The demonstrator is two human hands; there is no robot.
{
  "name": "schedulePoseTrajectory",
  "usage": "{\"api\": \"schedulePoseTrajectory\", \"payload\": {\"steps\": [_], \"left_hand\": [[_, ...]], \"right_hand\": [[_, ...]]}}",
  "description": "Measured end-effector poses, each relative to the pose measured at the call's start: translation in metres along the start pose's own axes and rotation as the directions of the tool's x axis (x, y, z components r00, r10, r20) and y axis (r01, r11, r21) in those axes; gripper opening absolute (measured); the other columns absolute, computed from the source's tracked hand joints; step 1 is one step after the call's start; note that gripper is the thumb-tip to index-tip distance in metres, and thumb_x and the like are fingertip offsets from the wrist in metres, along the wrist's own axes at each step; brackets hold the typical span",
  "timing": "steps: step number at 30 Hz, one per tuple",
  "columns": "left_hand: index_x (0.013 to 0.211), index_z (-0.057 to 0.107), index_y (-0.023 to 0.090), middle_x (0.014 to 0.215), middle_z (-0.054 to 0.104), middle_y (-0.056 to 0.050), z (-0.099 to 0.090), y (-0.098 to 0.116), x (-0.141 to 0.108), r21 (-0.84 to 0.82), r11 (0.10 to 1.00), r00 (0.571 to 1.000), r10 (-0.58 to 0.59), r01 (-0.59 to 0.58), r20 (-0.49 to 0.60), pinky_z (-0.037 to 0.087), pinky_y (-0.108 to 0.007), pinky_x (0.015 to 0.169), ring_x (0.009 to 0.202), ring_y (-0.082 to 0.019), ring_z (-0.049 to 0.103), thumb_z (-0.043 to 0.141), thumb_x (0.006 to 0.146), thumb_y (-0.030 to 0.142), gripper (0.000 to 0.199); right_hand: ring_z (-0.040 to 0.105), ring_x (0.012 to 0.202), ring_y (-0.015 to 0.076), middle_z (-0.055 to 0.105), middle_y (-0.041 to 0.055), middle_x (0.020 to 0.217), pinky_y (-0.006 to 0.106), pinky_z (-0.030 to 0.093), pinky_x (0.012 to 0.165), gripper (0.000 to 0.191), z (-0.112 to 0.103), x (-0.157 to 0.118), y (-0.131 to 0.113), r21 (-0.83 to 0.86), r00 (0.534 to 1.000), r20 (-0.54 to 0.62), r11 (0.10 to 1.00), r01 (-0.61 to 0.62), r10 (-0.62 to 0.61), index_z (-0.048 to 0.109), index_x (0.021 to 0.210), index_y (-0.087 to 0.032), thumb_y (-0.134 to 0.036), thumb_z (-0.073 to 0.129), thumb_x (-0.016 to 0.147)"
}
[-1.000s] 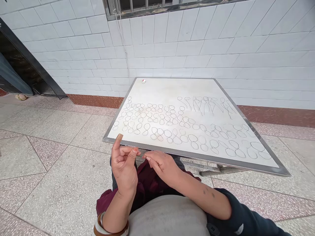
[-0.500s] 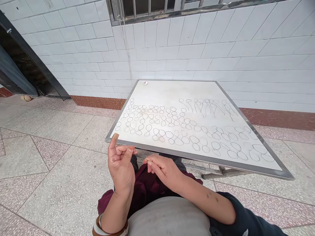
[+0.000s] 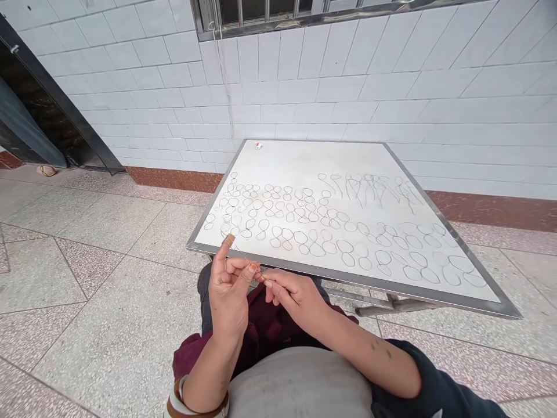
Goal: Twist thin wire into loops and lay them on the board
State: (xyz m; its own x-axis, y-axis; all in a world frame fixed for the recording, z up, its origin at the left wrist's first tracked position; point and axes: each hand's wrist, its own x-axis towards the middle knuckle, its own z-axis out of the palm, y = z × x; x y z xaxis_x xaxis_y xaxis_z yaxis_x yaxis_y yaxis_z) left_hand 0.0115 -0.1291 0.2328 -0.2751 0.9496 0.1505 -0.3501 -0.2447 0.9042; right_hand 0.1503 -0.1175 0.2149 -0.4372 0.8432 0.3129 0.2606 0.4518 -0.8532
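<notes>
My left hand (image 3: 230, 293) is raised at the table's near edge, its thumb pressed to a bent finger in a pinch. The index finger points up, with a tan wrap around its tip. A very thin wire (image 3: 242, 254) runs up from this pinch. My right hand (image 3: 298, 299) is closed too, thumb against fingers, gripping the wire's other part right beside the left fingertips. Beyond both hands, a white tabletop (image 3: 296, 159) carries many thin loops (image 3: 346, 247), several joined in figure-eight shapes. Longer loops with loose tails (image 3: 369, 188) lie toward the back right.
A metal rim (image 3: 348, 279) borders the table. One small white-and-red object (image 3: 259, 146) sits at its far left corner. Behind stands a white tiled wall (image 3: 287, 110) with a barred window (image 3: 265, 11). A dark doorway (image 3: 39, 104) is at left, a sandal (image 3: 46, 170) on the floor near it.
My left hand has moved right, so its fingertips now meet those of my right hand. The right hand has shifted slightly right. Loops on the table have not moved.
</notes>
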Motion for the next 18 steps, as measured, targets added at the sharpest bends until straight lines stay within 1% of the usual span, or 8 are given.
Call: {"api": "schedulePoseTrajectory", "payload": {"steps": [3,6,10,12,15,18], "left_hand": [[0.134,0.05,0.029,0.073,0.064,0.005,0.0006,-0.0012,-0.0004,0.009,0.999,0.998,0.036,-0.035,-0.042,0.052,-0.025,0.078,0.068,-0.009,0.062,0.07,0.081,0.017,0.058],[0.135,0.049,0.029,0.073,0.064,0.005,0.0006,-0.0015,0.0,0.005,0.999,0.997,0.051,-0.05,-0.064,0.052,-0.026,0.08,0.068,-0.009,0.063,0.071,0.08,0.017,0.061],[0.137,0.048,0.029,0.073,0.065,0.005,0.0007,-0.0014,0.0004,-0.019,0.998,0.996,0.056,-0.057,-0.077,0.052,-0.025,0.077,0.066,-0.009,0.062,0.071,0.08,0.017,0.063],[0.137,0.048,0.029,0.072,0.065,0.006,0.0011,-0.0013,0.0002,-0.027,0.997,0.994,0.068,-0.071,-0.085,0.052,-0.025,0.079,0.067,-0.009,0.062,0.072,0.079,0.016,0.064],[0.137,0.048,0.029,0.072,0.064,0.006,0.001,-0.0006,0.0004,-0.022,0.996,0.991,0.087,-0.089,-0.099,0.05,-0.026,0.085,0.073,-0.009,0.063,0.073,0.078,0.014,0.065],[0.136,0.049,0.029,0.072,0.064,0.006,-0.0012,0.0018,0.0026,-0.027,0.994,0.989,0.106,-0.109,-0.108,0.05,-0.026,0.085,0.072,-0.009,0.063,0.072,0.079,0.015,0.063]], "right_hand": [[0.054,0.056,0.0105,0.061,-0.0021,0.066,0.024,0.046,0.06,0.027,0.0024,-0.0002,0.0034,0.009,1.0,-0.02,1.0,-0.012,0.013,0.068,0.103,-0.022,-0.025,0.041,0.098],[0.056,0.056,0.0105,0.062,-0.0016,0.068,0.024,0.048,0.06,0.028,0.0043,0.0001,0.0053,0.05,1.0,-0.024,0.999,-0.015,0.016,0.068,0.107,-0.022,-0.026,0.041,0.098],[0.062,0.066,0.0118,0.066,-0.0003,0.075,0.024,0.051,0.064,0.031,0.0033,0.0002,0.0039,0.096,0.999,0.013,0.995,0.04,-0.042,0.064,0.116,-0.023,-0.023,0.038,0.099],[0.061,0.061,0.0107,0.067,-0.0009,0.076,0.024,0.051,0.064,0.032,0.0025,0.0001,0.0034,0.071,0.999,0.012,0.996,0.047,-0.048,0.064,0.118,-0.024,-0.021,0.038,0.098],[0.058,0.052,0.0084,0.068,-0.0015,0.08,0.026,0.052,0.066,0.032,0.0032,-0.0005,0.0045,0.02,1.0,-0.016,0.999,0.025,-0.025,0.065,0.117,-0.025,-0.021,0.04,0.098],[0.063,0.059,0.0096,0.071,0.0005,0.088,0.026,0.054,0.066,0.031,0.0056,-0.0017,0.0062,0.09,1.0,-0.015,0.996,-0.021,0.023,0.063,0.118,-0.025,-0.024,0.04,0.098]]}}
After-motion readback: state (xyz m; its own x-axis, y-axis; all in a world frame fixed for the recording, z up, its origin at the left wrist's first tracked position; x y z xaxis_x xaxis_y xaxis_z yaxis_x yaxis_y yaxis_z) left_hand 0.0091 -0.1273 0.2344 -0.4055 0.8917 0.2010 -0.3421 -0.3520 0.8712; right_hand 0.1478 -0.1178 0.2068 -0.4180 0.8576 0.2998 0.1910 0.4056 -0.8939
